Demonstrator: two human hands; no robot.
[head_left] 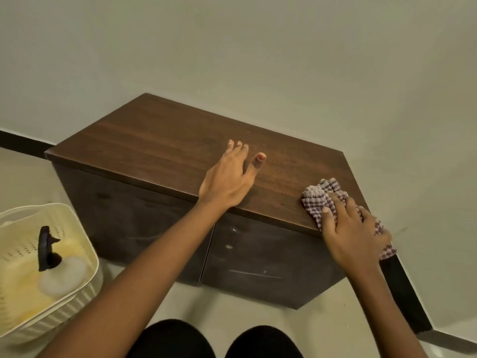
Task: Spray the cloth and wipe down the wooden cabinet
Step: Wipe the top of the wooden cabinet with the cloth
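Soft, light checked cloth (333,202), bunched under right hand (353,233) on near right corner of wooden cabinet (160,148), fingers curled over it; best gripped as wad; left hand (227,182) spread flat on top, bracing.

Both forearms are seen bare, with no sleeves reaching the wrists. Red polish is seen on a nail of the left hand (227,182). Black clothing is worn over the knees (219,342).

No readable text, label or number anywhere.
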